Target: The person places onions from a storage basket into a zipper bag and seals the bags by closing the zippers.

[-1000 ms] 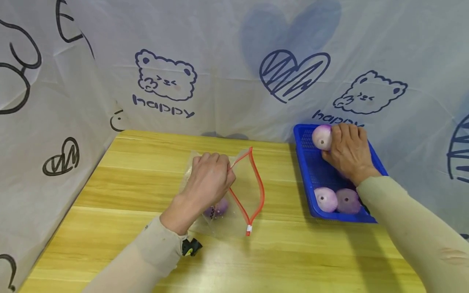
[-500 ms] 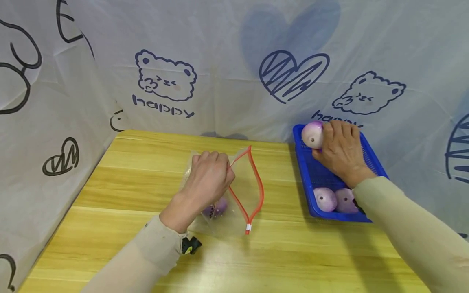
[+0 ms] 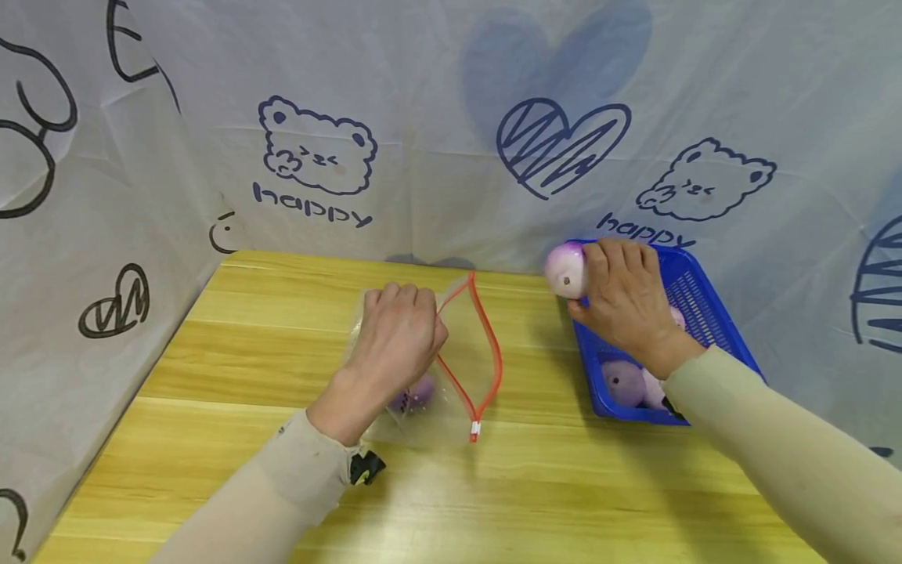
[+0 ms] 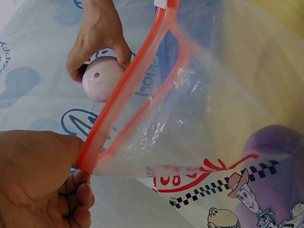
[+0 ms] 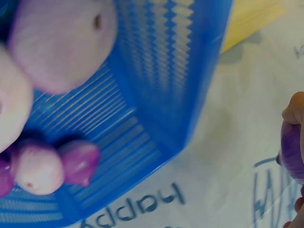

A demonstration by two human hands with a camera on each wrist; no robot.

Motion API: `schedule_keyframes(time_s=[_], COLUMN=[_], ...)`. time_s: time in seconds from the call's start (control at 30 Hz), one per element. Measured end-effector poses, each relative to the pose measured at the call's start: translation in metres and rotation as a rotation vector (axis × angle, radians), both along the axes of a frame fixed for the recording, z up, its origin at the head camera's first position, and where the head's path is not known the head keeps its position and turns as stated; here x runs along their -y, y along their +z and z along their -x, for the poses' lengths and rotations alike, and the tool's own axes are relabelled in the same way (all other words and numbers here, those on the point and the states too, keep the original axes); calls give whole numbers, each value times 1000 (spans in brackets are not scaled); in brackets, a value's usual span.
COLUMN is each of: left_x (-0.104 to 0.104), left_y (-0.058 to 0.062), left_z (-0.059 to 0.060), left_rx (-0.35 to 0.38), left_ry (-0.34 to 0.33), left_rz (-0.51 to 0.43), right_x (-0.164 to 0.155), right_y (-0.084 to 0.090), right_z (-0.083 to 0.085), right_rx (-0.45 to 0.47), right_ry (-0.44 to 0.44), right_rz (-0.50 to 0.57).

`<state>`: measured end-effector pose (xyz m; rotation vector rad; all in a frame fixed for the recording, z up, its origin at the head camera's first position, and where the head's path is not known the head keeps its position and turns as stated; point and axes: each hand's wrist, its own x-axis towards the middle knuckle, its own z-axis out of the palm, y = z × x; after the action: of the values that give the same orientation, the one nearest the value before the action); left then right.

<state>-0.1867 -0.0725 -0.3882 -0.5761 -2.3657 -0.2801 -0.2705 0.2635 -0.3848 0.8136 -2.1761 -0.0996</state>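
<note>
One purple onion (image 3: pixel 416 392) was already seen inside the clear zip bag (image 3: pixel 458 368) in the head view, lying just under the left hand (image 3: pixel 395 345), so a first part of the bagging was judged done. The bag's red zip edge (image 3: pixel 486 352) was pinched by that hand's curled fingers and lifted, so that the mouth gaped toward the right hand (image 3: pixel 623 301). A second onion (image 3: pixel 566 269) was gripped in the right hand, raised above the near-left corner of the blue basket (image 3: pixel 705 305) and well apart from the bag's mouth; its transfer was judged only begun. More onions (image 3: pixel 623 382) were left in the basket below the right wrist.

From the left wrist, the left hand (image 4: pixel 38 175) was seen clamped on the red zip edge (image 4: pixel 128 90), with the right hand (image 4: pixel 97 33) and its onion (image 4: pixel 102 78) beyond the open mouth, and the bagged onion (image 4: pixel 270 161) deep inside the printed bag (image 4: pixel 213 118).

From the right wrist, several onions (image 5: pixel 59 40) were shown remaining in the blue basket (image 5: pixel 166 71), small ones (image 5: pixel 40 168) among them; only a fingertip and a sliver of the held onion (image 5: pixel 292 149) were caught at the frame's edge.
</note>
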Motion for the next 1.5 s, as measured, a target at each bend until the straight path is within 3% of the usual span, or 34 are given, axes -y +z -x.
schedule_keyframes(time_s=[0.27,0.53,0.7,1.03,1.3,1.5], left_x=[0,3,2,-2,-2,-2], left_y=[5,11,15,19,23,29], left_z=[0,-1,-2,-5,-8,-10], left_rx=[-55,73,105,131,143,158], left_ry=[-27,13,10,-5,-23,-31], left_rz=[-17,-20,-37,-38,-30,-60], right_x=[32,66,85,108,126,132], right_y=[6,11,9,-2,-11,-12], right_z=[-24,-54,-67,-69,-67,-70], right_rx=[24,88,105,161,166,182], right_ry=[64,154,167,115,-13,-39], right_rz=[1,40,6,-54,-170,-203])
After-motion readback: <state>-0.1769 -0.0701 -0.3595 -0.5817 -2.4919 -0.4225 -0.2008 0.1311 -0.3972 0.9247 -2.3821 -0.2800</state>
